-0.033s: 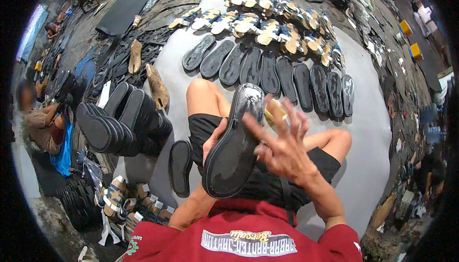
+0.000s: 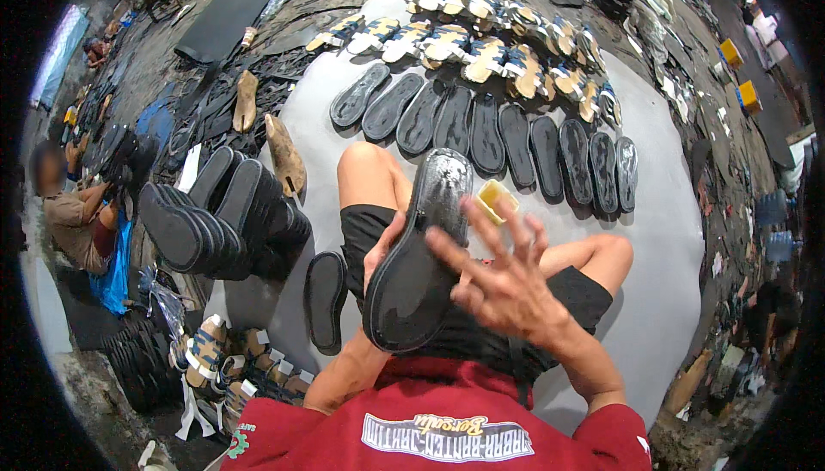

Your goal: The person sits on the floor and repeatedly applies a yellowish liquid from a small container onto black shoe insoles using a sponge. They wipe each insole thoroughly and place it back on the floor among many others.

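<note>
My left hand (image 2: 384,252) grips a black shoe sole (image 2: 412,278) by its left edge, tilted up over my lap. A wet, shiny film covers the sole's far end and part of its middle. Over its right side is my right hand (image 2: 507,278), fingers spread, the index fingertip at the sole's surface. Just beyond those fingers stands a small yellowish tub (image 2: 496,201), partly hidden by them. Another black sole (image 2: 325,302) lies left of my lap. Ahead of my knees, several soles (image 2: 451,120) lie in a row, many with glossy streaks.
Behind the row, strapped sandals (image 2: 447,41) stand on the grey sheet (image 2: 662,256). To the left are stacked black soles (image 2: 185,230) and a wooden shoe last (image 2: 282,155). More sandals (image 2: 206,351) sit at lower left. Another person (image 2: 82,217) sits at far left among scraps.
My right hand has slid slightly nearer to me and leftward over the sole, showing more of the yellowish tub. My left hand keeps its hold on the sole.
</note>
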Motion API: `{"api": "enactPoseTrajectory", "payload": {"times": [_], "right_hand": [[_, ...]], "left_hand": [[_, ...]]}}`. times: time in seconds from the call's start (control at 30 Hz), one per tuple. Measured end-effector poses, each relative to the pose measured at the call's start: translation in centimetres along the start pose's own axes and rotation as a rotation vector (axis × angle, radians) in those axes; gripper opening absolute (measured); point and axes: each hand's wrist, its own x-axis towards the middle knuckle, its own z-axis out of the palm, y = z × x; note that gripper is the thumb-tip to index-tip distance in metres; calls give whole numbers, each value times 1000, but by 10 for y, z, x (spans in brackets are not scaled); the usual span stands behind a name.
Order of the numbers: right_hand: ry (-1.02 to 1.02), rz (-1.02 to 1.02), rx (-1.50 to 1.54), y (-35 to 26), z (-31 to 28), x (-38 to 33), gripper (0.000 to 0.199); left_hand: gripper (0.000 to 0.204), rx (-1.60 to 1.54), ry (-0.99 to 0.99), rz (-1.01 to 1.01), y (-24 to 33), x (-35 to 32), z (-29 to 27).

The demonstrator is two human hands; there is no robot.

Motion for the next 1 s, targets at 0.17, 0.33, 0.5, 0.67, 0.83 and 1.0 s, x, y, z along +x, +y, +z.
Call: {"api": "enactPoseTrajectory", "payload": {"times": [0.17, 0.33, 0.5, 0.67, 0.83, 1.0], "right_hand": [[66, 110, -46, 18, -25, 20, 59], [-17, 98, -112, 33, -6, 32, 57], [-121, 49, -41, 15, -7, 27, 60], [-156, 16, -10, 8, -7, 24, 60], [-116, 23, -37, 7, -3, 27, 56], [-141, 24, 2, 2, 2, 25, 59]], "left_hand": [[60, 61, -49, -88, 8, 3, -2], [60, 60, -187, -178, 14, 3, 3], [57, -65, -90, -128, 12, 7, -3], [54, 25, -61, -133, 19, 11, -12], [51, 96, 33, -13, 12, 12, -4], [50, 88, 87, -12, 12, 15, 0]]}}
